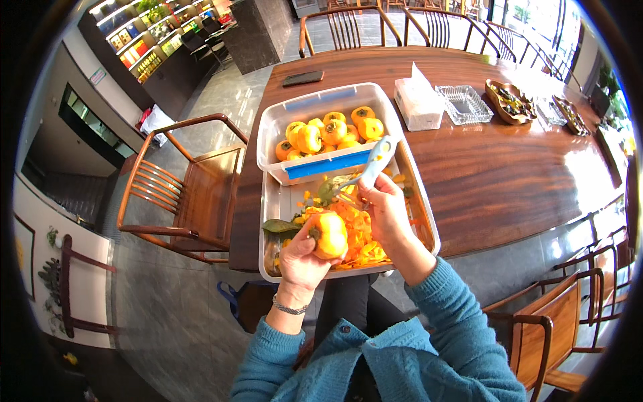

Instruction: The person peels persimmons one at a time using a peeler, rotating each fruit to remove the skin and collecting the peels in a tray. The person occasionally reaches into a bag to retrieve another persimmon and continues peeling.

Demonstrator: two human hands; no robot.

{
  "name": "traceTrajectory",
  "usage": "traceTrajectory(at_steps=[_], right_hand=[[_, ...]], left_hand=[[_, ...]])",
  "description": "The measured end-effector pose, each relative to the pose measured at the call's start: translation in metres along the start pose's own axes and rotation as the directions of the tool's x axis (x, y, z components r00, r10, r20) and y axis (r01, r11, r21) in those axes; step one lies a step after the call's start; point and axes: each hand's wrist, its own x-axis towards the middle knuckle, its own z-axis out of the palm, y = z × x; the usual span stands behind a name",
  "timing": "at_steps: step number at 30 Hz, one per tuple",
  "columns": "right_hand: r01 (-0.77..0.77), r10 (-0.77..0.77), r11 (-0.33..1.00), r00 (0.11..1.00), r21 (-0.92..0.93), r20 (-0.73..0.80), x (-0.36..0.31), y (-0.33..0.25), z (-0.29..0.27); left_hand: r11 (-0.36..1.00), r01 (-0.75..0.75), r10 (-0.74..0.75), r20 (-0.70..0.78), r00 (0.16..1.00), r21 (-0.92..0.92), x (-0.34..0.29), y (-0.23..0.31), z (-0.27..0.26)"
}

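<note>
An orange persimmon [330, 236], its surface looking peeled, rests in my left hand [298, 266], fingers wrapped around it. My right hand [390, 213] grips a peeler [379, 159] by its pale blue handle, the metal head pointing down and left toward the fruit but apart from it. Beneath both hands, a shallow tray [284, 198] holds a heap of orange peels [367, 240] and some green leafy pieces [282, 226]. Across the tray's far part sits a clear plastic bin [268, 146] with several orange persimmons [309, 139] inside.
On the wooden table [482, 184] stand a tissue box [419, 104], a glass ashtray [463, 105] and a wooden snack dish [512, 102]. A dark phone [303, 79] lies at the far left. Wooden chairs surround the table, one close on the left [209, 179].
</note>
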Motion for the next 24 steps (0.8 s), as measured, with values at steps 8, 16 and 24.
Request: traceTrajectory(at_steps=[8, 16, 24], right_hand=[[-0.004, -0.016, 0.998, 0.957, 0.067, 0.291, -0.036, 0.004, 0.008], [-0.049, 0.050, 0.995, 0.999, -0.083, 0.015, 0.008, 0.004, -0.002], [0.202, 0.010, 0.365, 0.975, -0.909, 0.221, 0.005, -0.031, -0.022]], left_hand=[[0.989, -0.117, 0.093, -0.226, 0.970, -0.095, 0.005, -0.009, -0.002], [0.994, -0.066, 0.061, -0.059, 0.996, -0.083, 0.003, -0.006, -0.004], [0.821, 0.015, 0.198, -0.310, 0.930, 0.570, -0.006, 0.024, 0.013]])
